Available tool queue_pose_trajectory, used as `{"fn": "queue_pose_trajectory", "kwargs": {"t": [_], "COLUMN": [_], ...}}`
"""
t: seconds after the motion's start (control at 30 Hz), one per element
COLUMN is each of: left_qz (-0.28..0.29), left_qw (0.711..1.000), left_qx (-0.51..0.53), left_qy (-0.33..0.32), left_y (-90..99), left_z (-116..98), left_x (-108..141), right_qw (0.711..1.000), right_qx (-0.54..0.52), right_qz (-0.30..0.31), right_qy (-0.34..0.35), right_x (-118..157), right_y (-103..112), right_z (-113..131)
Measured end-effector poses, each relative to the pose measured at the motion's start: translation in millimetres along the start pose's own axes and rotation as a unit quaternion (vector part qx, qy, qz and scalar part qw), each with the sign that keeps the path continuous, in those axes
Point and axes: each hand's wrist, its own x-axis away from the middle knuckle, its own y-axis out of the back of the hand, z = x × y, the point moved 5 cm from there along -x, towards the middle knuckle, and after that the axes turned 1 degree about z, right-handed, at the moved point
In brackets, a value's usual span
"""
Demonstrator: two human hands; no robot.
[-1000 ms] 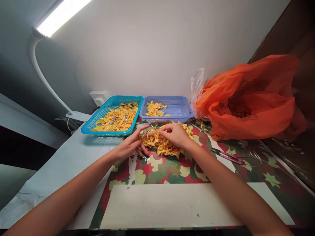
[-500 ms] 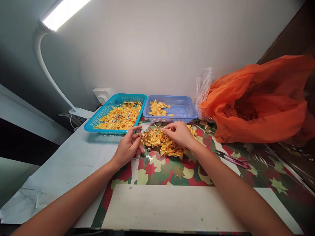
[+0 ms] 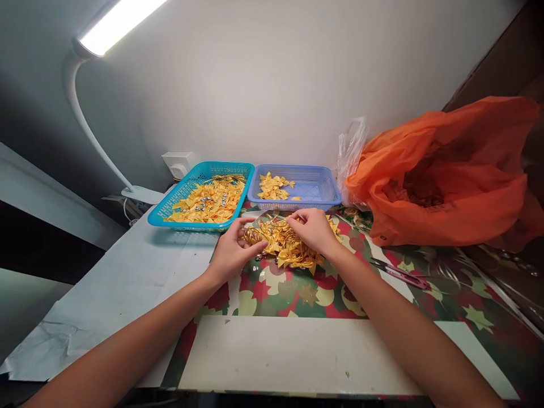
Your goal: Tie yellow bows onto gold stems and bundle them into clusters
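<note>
A heap of yellow ribbon bows with gold cords and small silver bells lies on the patterned table covering. At the left end of the heap, my left hand curls its thumb and fingers around a bundle of the gold cords. My right hand is over the right part of the heap, thumb and forefinger pinched together at a gold cord. Its other fingers are folded and partly hidden.
Behind my left hand stands a turquoise basket of bows and silver bells. Beside it is a blue-purple basket with fewer bows. Pink-handled snips lie to the right, before an orange bag. A white lamp stands left.
My left hand has moved right, closer to the heap, and its thumb now reaches across below the gold cords. My right hand has shifted slightly right, still pinched.
</note>
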Motion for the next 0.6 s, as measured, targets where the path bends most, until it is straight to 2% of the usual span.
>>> {"fn": "queue_pose_trajectory", "kwargs": {"t": [0.07, 0.17, 0.33, 0.47, 0.6], "left_qz": [-0.008, -0.018, -0.016, -0.018, -0.002], "left_qw": [0.996, 0.974, 0.949, 0.948, 0.96], "left_qx": [0.077, 0.193, 0.264, 0.246, 0.177], "left_qy": [0.033, 0.119, 0.171, 0.2, 0.218], "left_y": [-6.0, -8.8, -4.7, -8.2, -17.5], "left_z": [-2, -7, -22, -23, -20], "left_x": [-6, -12, -12, -8, -17], "right_qw": [1.0, 0.999, 0.999, 0.999, 0.999], "right_qx": [-0.01, -0.027, -0.041, -0.039, -0.04], "right_qz": [-0.021, -0.037, -0.033, 0.006, 0.006], "right_qy": [0.005, 0.0, 0.0, 0.0, 0.001], "right_x": [0, -1, -3, -3, -3], "right_y": [2, 4, 2, -4, -4], "right_z": [-2, -5, -6, -6, -7]}}
